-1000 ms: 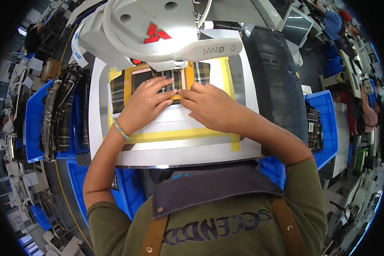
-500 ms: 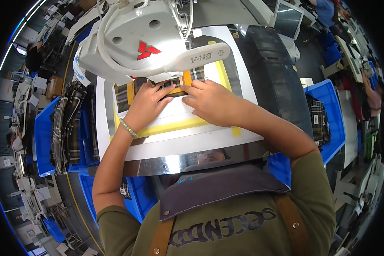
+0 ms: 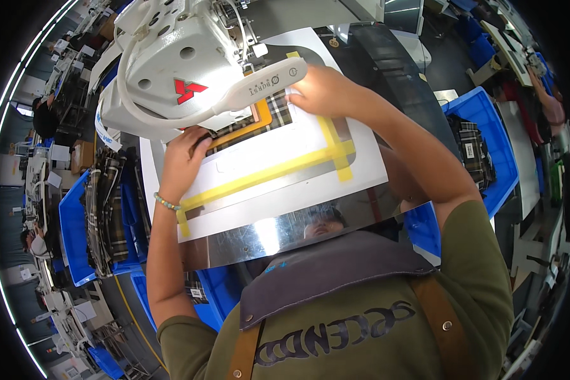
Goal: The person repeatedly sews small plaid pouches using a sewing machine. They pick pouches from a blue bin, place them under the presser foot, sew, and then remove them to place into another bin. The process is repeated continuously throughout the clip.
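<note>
A piece of plaid cloth (image 3: 277, 114) lies on a white sheet (image 3: 253, 163) under the sewing machine head (image 3: 164, 66), with an orange frame-shaped template (image 3: 240, 131) over it. My left hand (image 3: 182, 166), wearing a beaded bracelet, is at the template's left end with its fingers bent and thumb close to them; what sits between them is hidden. At the cloth's right end is my right hand (image 3: 328, 92), slightly blurred. Its thumb meets the cloth's edge, while its fingers pass out of sight behind the white lamp arm (image 3: 266, 83).
Yellow tape (image 3: 259, 180) marks the sheet, which rests on a shiny metal plate (image 3: 247, 244). Blue bins with plaid pieces stand left (image 3: 76, 253) and right (image 3: 503, 158). A dark machine cover (image 3: 386, 76) flanks the sheet on the right.
My hands, close together at the template's front edge before, have moved apart: the left to its left end, the right outward and away from me. The sheet appears turned because the view has tilted.
</note>
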### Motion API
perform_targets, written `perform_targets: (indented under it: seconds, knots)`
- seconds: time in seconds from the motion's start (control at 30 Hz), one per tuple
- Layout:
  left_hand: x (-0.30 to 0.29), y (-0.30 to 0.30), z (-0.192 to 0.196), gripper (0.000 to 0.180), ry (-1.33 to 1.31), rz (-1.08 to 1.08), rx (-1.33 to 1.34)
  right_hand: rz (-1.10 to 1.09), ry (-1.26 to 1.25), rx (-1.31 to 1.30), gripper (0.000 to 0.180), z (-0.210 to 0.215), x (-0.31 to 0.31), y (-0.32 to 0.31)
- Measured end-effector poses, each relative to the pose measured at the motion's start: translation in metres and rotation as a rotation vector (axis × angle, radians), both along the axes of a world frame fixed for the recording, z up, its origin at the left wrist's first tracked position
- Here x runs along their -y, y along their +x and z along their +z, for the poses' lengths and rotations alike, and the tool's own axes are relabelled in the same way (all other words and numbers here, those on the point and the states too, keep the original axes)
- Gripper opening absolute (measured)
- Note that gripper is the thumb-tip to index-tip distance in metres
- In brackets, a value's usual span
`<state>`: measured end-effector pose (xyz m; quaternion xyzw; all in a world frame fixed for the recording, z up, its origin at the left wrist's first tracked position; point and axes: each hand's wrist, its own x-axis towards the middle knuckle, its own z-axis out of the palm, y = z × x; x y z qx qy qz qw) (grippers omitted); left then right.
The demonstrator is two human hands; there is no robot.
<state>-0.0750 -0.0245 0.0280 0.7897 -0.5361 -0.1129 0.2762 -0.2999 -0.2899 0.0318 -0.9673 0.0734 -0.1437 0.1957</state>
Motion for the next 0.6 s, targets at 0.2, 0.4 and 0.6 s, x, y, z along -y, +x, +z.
perform_targets:
  seconds: [0.2,0.4,0.6]
  knots:
    - [-0.016,0.071,-0.034,0.036,-0.186,0.158,0.279,-0.165,0.275,-0.156,0.041,-0.023,0.028,0.034]
    - [-0.053,0.047,-0.04,0.043,-0.093,0.231,0.112,0.046,0.465,-0.215,0.039,-0.009,-0.014,0.0]
    - [-0.091,0.019,-0.024,0.042,-0.043,0.27,-0.104,0.104,0.21,-0.016,0.037,-0.024,0.002,-0.022]
